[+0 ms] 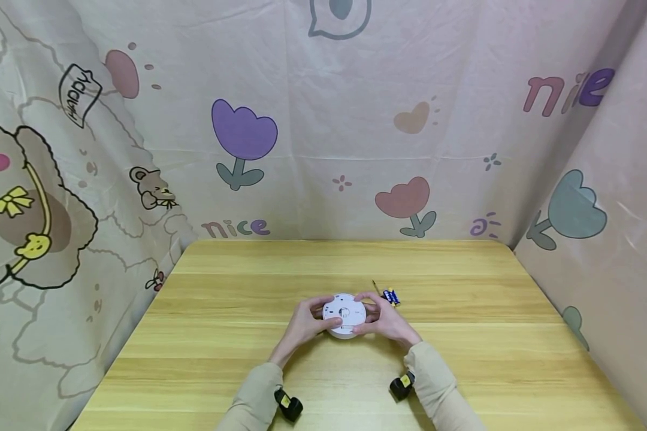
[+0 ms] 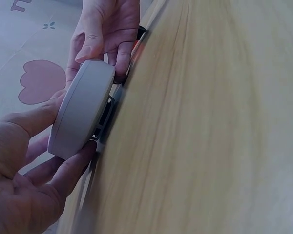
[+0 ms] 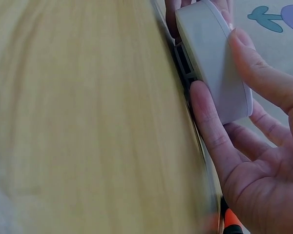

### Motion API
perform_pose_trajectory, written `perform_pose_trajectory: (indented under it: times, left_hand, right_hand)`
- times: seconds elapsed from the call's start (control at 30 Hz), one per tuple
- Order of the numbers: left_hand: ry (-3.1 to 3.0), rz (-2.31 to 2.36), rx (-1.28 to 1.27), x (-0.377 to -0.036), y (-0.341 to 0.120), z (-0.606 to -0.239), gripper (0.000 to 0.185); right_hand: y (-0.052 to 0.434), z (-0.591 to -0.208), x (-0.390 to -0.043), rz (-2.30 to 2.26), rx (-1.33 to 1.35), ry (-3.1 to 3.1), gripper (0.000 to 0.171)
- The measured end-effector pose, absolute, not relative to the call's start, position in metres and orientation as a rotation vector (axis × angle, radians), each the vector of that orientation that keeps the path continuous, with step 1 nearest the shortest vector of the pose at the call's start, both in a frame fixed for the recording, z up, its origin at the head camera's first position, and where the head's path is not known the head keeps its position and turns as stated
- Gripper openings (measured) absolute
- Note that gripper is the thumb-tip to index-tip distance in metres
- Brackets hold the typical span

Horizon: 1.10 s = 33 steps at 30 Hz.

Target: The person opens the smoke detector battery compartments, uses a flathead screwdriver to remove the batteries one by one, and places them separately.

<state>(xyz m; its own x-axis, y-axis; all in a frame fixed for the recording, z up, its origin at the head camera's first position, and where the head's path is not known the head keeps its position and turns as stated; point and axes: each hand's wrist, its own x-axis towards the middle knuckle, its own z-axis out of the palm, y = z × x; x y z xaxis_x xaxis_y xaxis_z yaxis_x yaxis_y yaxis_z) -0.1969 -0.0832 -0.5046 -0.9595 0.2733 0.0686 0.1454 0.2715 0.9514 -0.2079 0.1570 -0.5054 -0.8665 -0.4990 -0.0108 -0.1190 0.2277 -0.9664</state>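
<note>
A round white plastic device [image 1: 347, 306] with small dark markings on its upper face is held just above the table by both hands. My left hand [image 1: 304, 320] grips its left side, and my right hand [image 1: 386, 322] grips the right. Each thumb lies on the near part of the marked face. From the left wrist view, the plain side wall of the device [image 2: 84, 109] shows, with fingers reaching to its underside. A dark frame-like part [image 3: 185, 61] sits on that underside in the right wrist view; fingers hide some of it.
Beyond the right hand lie small blue-and-yellow items [image 1: 391, 297], perhaps batteries, beside a thin dark shaft [image 1: 376, 287]. An orange-and-black handle [image 3: 232, 222] shows low in the right wrist view. The wooden table [image 1: 221, 335] meets printed curtains [image 1: 302, 120] at the back and sides.
</note>
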Motion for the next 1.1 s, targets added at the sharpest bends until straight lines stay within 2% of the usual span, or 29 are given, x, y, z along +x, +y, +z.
perform_pose_trajectory:
  times: [0.37, 0.67, 1.1]
  left_hand:
    - [2.375, 1.815, 0.35, -0.1948, -0.0827, -0.5032, 0.059]
    - [2.392, 1.818, 0.324, -0.1933, -0.081, -0.5012, 0.056]
    - [2.421, 1.827, 0.299, -0.192, -0.08, -0.503, 0.059]
  right_hand:
    - [0.1579, -0.5046, -0.2052, -1.661, -0.609, 2.222, 0.074]
    - [0.1579, -0.5033, -0.2032, -1.624, -0.562, 2.262, 0.089]
    - [0.1593, -0.5059, -0.2067, -1.624, -0.534, 2.258, 0.077]
